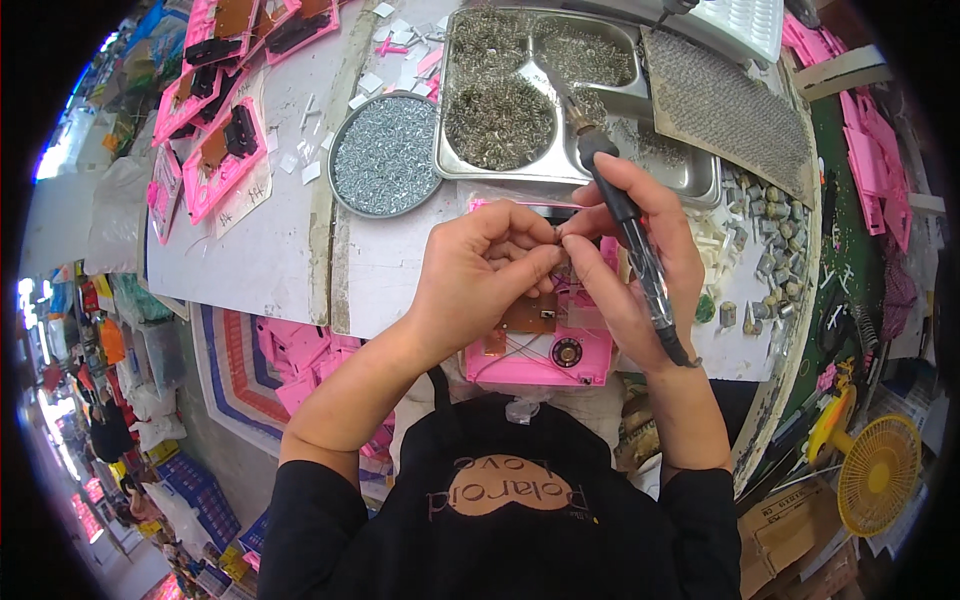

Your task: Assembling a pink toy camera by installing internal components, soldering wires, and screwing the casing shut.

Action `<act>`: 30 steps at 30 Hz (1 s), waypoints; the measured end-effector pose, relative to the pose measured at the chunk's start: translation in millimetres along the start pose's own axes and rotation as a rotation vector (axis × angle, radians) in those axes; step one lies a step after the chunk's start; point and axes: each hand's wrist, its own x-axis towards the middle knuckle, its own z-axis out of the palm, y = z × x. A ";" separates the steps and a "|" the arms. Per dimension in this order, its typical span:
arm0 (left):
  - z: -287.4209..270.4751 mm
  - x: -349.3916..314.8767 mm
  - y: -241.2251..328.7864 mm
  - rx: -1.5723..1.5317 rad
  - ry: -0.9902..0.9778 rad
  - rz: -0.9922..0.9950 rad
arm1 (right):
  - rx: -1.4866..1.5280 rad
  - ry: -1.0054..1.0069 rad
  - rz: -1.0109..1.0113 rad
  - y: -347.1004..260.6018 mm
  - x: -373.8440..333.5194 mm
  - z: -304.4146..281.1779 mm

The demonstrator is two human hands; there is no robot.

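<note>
My left hand (478,262) is closed in a pinch, its thumb and forefinger meeting my right fingertips. Whatever lies between them is too small to make out. In my right hand (648,235) a soldering iron (620,200) with a black handle rests across the palm, its metal end pointing up and away from me. Beneath both hands lies a pink plastic housing (590,372) with a brown circuit board (527,318), thin wires and a black round dial (566,351). My fingers hide part of its far half.
Beyond my hands a metal tray (500,172) holds heaps of small springs. A round dish (385,155) of screws stands left of it. Small metal cylinders (770,240) lie at the right, near a yellow fan (880,475). More pink housings (228,165) are stacked at the far left.
</note>
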 end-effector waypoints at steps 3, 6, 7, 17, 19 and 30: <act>2.2 -0.6 3.0 0.188 0.054 0.087 | -0.164 0.138 -0.171 3.2 -3.7 7.8; 2.3 4.2 -1.3 0.556 0.125 0.486 | -0.241 0.193 -0.351 11.7 -7.3 11.1; 1.9 5.5 -3.0 0.692 0.153 0.663 | -0.263 0.196 -0.398 11.1 -6.3 11.7; 0.9 -6.2 5.6 0.420 -0.026 0.305 | -0.100 0.027 -0.215 11.5 -5.8 -2.2; 1.8 -8.2 5.6 0.295 -0.030 0.187 | -0.057 0.034 -0.164 13.0 -7.9 0.5; -0.2 -9.9 2.6 0.618 0.076 0.346 | -0.286 0.087 -0.304 13.9 -24.1 -20.5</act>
